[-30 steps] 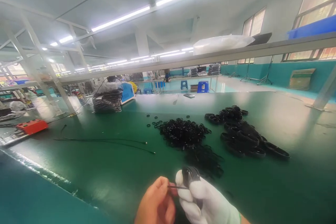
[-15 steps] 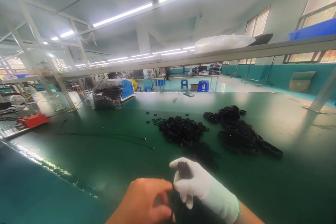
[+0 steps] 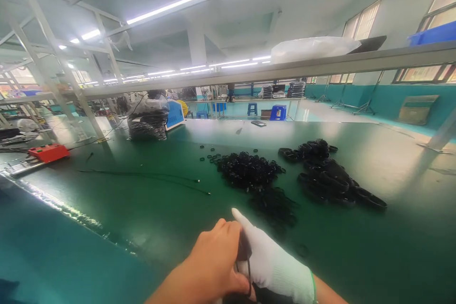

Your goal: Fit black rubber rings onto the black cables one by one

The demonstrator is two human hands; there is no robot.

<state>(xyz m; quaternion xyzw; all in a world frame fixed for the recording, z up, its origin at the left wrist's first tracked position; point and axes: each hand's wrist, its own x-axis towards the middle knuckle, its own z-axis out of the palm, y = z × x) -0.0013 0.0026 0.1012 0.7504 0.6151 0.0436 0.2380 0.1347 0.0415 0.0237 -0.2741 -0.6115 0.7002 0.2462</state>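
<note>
My bare left hand [image 3: 213,259] is curled against my gloved right hand [image 3: 272,256], low in the middle of the view. Its fingers pinch a thin black loop [image 3: 249,273], which hangs between the hands. A black ribbed bundle [image 3: 244,247] sits in my right hand's grip, partly hidden behind the left fingers. The right index finger or thumb points forward; I cannot tell which. Just beyond the hands lie a heap of small black rings [image 3: 245,168] and a flatter pile of thin black loops [image 3: 274,209]. Larger black bands [image 3: 326,183] are piled to the right.
Two thin black cables [image 3: 153,175] lie on the green table [image 3: 117,213]. A red box [image 3: 49,153] stands at the left, with a plastic-wrapped stack [image 3: 147,121] and a blue machine [image 3: 175,115] farther back. A shelf beam [image 3: 249,75] crosses above the table.
My left hand has moved up and right onto the black bundle in my right hand, covering much of it. The view has shifted slightly.
</note>
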